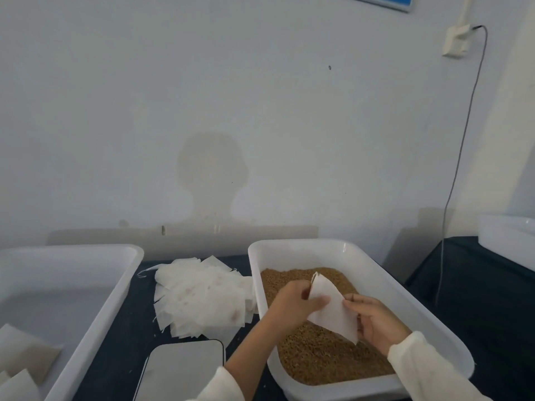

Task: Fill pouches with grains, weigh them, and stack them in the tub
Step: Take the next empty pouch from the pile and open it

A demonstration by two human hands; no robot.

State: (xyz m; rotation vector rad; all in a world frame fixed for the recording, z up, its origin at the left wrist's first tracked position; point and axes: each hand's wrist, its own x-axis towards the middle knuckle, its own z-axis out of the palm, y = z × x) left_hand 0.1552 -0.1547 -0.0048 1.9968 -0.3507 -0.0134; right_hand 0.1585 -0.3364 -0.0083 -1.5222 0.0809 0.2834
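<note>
The left hand [292, 302] pinches the upper left edge of the pouch [333, 311], thumb on the near face, fingers curled behind. The pouch hangs between both hands, directly above the grains [324, 354] in the right tray [405, 299]. Its long axis runs diagonally, from its upper corner beyond the left fingertips down to the lower corner under the right palm. The right hand [376, 322] pinches the right edge. Both hands touch it; the mouth appears to point up and away.

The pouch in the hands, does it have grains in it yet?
No, the pouch looks flat and empty, held by both hands above the grains.
</note>
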